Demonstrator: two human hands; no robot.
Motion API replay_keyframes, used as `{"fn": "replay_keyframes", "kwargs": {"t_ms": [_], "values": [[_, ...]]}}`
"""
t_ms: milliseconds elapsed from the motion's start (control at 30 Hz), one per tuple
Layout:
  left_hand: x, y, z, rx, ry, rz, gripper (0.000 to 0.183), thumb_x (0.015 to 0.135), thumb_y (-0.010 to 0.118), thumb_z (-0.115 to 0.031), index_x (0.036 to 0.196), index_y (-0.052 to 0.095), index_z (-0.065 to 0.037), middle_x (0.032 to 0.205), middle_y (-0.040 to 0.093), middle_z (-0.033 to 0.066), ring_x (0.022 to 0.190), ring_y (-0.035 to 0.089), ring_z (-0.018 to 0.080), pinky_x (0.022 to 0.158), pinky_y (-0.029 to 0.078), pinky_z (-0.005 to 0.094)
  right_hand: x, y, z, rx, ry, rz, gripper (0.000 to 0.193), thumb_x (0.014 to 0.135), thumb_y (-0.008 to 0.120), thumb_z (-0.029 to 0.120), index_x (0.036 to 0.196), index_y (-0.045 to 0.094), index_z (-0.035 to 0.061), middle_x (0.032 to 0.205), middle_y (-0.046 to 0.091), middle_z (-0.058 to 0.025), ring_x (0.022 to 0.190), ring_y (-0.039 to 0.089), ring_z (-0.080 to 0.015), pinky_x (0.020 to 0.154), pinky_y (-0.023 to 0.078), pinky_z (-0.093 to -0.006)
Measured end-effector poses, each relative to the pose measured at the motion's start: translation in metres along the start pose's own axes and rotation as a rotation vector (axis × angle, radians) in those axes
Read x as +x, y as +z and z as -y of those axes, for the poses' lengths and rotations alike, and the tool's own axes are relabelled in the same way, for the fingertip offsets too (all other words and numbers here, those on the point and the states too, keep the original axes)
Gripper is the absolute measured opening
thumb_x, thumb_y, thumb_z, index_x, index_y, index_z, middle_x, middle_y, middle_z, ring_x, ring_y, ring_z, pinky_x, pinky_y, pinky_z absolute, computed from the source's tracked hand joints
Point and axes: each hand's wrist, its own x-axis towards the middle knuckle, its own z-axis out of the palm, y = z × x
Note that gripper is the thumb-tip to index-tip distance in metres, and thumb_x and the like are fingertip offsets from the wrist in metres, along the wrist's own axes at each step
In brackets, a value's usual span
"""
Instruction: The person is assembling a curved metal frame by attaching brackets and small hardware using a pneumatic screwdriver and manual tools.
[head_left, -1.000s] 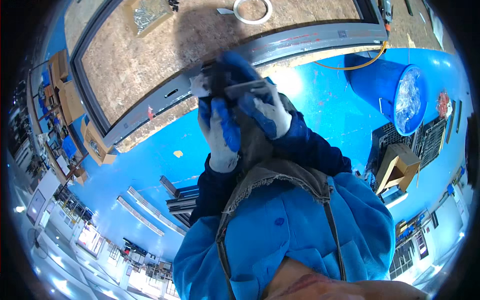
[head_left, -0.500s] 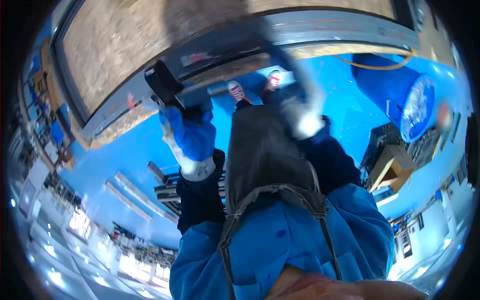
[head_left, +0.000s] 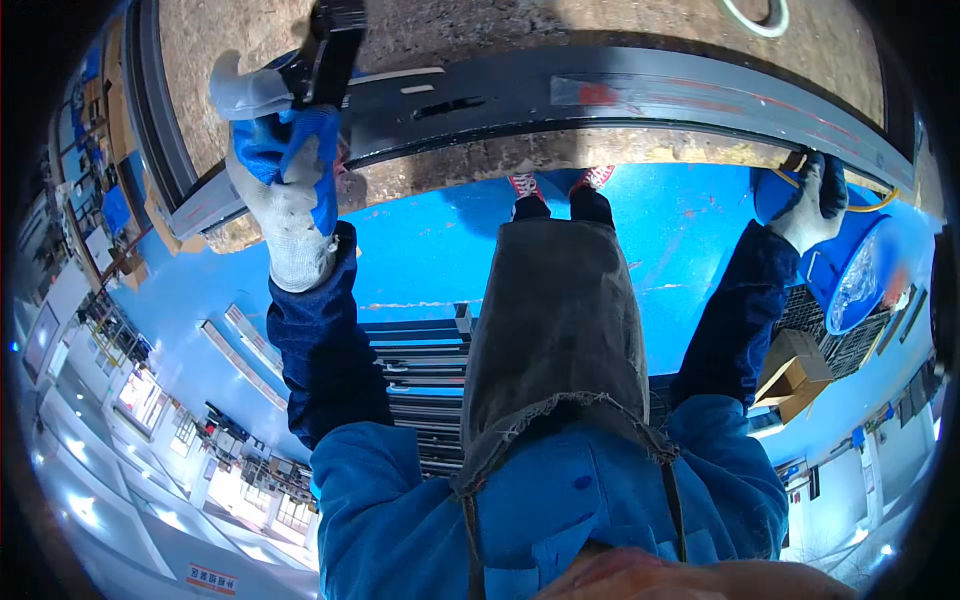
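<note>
My left hand (head_left: 285, 165), in a white and blue work glove, is closed round a black, block-shaped tool (head_left: 335, 45) whose exact kind I cannot make out. It is over the left part of a dark grey metal frame (head_left: 520, 90) lying on a worn wooden bench top (head_left: 450, 165). Far to the right, my right hand (head_left: 812, 205) wears a similar glove with dark fingertips. Its fingers grip the near rail of the frame close to the right corner; part of them is hidden. A slot is cut in that rail, and a strip with red marks lies along it.
A roll of tape (head_left: 760, 20) lies on the bench at the far right. Below the right hand stand a blue bin (head_left: 850, 275) with clear plastic inside and an open cardboard box (head_left: 795, 370). Several metal profiles (head_left: 425, 370) are stacked behind me on the blue floor (head_left: 420, 265).
My right hand has moved from beside the apron out to the frame's right end and taken hold there. My left hand has shifted left and farther forward with the black tool.
</note>
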Motion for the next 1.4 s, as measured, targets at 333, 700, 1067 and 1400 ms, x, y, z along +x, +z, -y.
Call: {"fn": "replay_keyframes", "kwargs": {"t_ms": [333, 700, 1067, 1400], "values": [[0.008, -0.011, 0.040, -0.096, 0.164, 0.272, 0.041, 0.078, 0.062, 0.000, 0.117, 0.050, 0.003, 0.100, 0.063, 0.0143, 0.077, 0.063, 0.0167, 0.067, 0.052, 0.0255, -0.003, 0.012, -0.007, -0.062, -0.042, -0.100, 0.023, 0.074, 0.058, -0.018, 0.096, 0.060, -0.0096, 0.093, 0.065, -0.0171, 0.079, 0.065, -0.0215, 0.073, 0.056, -0.0323], [-0.011, -0.035, 0.057, 0.025, -0.084, 0.340, 0.044, 0.074, 0.070, -0.003, 0.113, 0.052, 0.004, 0.103, 0.062, 0.0163, 0.083, 0.065, 0.0210, 0.071, 0.053, 0.0277, 0.010, 0.001, -0.022, -0.225, -0.172, -0.109, 0.019, 0.072, 0.067, -0.011, 0.090, 0.064, -0.0086, 0.086, 0.067, -0.0129, 0.072, 0.063, -0.0182, 0.068, 0.054, -0.0280], [0.001, -0.002, 0.031, 0.056, 0.162, 0.437, 0.075, 0.076, 0.068, -0.032, 0.134, 0.025, -0.012, 0.115, 0.059, 0.0115, 0.098, 0.060, 0.0274, 0.088, 0.047, 0.0389, 0.039, -0.041, -0.054, 0.025, 0.023, 0.079, 0.030, 0.078, 0.068, 0.010, 0.103, 0.059, -0.0040, 0.095, 0.064, -0.0143, 0.089, 0.063, -0.0259, 0.078, 0.052, -0.0367], [0.028, 0.000, 0.029, 0.032, 0.546, 0.620, 0.051, 0.072, 0.074, -0.009, 0.116, 0.052, 0.003, 0.116, 0.057, 0.0183, 0.102, 0.060, 0.0248, 0.085, 0.050, 0.0361, 0.011, 0.015, -0.009, -0.053, 0.094, -0.291, 0.003, 0.080, 0.057, -0.006, 0.081, 0.060, -0.0046, 0.085, 0.063, -0.0153, 0.073, 0.060, -0.0262, 0.068, 0.053, -0.0415]]}}
